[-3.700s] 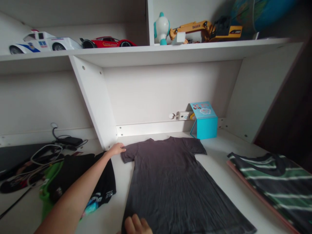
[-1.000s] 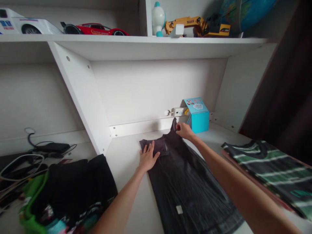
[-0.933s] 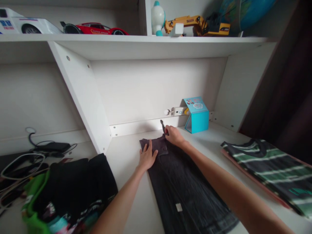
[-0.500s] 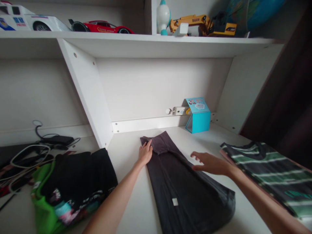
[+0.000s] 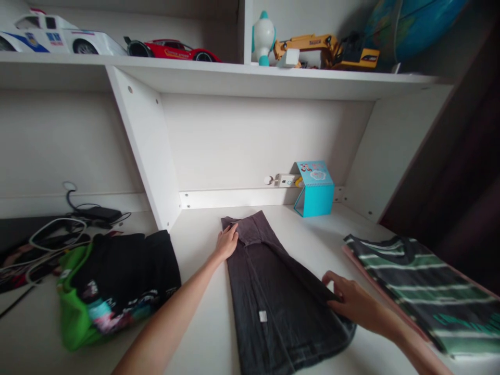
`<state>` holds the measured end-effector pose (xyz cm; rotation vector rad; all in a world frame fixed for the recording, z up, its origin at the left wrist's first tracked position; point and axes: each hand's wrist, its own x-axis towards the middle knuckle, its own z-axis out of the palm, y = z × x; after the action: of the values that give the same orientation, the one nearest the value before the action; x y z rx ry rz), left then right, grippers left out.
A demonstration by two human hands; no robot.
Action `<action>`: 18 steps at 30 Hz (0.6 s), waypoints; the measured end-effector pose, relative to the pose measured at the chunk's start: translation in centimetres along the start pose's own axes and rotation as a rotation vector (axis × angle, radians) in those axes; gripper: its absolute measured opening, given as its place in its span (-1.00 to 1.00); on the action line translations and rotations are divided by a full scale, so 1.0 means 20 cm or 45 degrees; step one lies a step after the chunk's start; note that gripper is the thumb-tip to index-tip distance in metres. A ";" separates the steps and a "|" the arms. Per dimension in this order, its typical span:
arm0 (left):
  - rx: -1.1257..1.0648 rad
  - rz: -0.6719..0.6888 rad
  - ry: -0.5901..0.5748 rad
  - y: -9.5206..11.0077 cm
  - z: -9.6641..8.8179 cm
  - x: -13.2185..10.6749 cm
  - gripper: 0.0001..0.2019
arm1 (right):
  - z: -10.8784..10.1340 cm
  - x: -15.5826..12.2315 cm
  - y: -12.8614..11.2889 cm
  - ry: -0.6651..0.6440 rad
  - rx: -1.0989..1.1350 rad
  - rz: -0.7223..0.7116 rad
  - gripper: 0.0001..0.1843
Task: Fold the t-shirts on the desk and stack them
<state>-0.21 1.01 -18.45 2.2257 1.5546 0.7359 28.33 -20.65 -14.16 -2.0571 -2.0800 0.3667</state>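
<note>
A dark grey t-shirt (image 5: 273, 291) lies folded lengthwise into a narrow strip on the white desk (image 5: 203, 333), its small white label facing up. My left hand (image 5: 226, 242) rests flat on the shirt's top left corner, fingers together over the fabric. My right hand (image 5: 347, 299) is at the shirt's lower right edge, and its fingers curl round the fold of cloth there.
A pile of black and green clothes (image 5: 109, 284) lies to the left, with cables and a charger (image 5: 89, 214) behind it. A green-striped shirt (image 5: 422, 284) lies on the right. A blue box (image 5: 316, 190) stands at the back. Toy cars and a yellow digger stand on the upper shelf (image 5: 242, 78).
The shirt, first spread flat, has been folded lengthwise into a strip. My right hand left the collar end and came down to the lower right edge. My left hand stayed at the top corner.
</note>
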 end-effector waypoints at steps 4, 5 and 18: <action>0.000 0.005 0.012 0.00 0.00 0.00 -0.57 | -0.06 -0.13 -0.20 0.109 -0.092 -0.089 -0.80; -0.003 0.010 0.020 0.00 0.00 0.00 -0.58 | -0.08 -0.16 -0.26 0.045 -0.056 -0.169 -0.82; 0.265 0.024 -0.023 -0.02 0.02 0.02 -0.53 | 0.22 0.04 -0.19 0.048 -0.027 -0.463 -0.36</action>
<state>-0.19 1.64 -18.95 2.3889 1.6712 0.5803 23.47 -20.08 -17.14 -1.6314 -2.3785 0.2452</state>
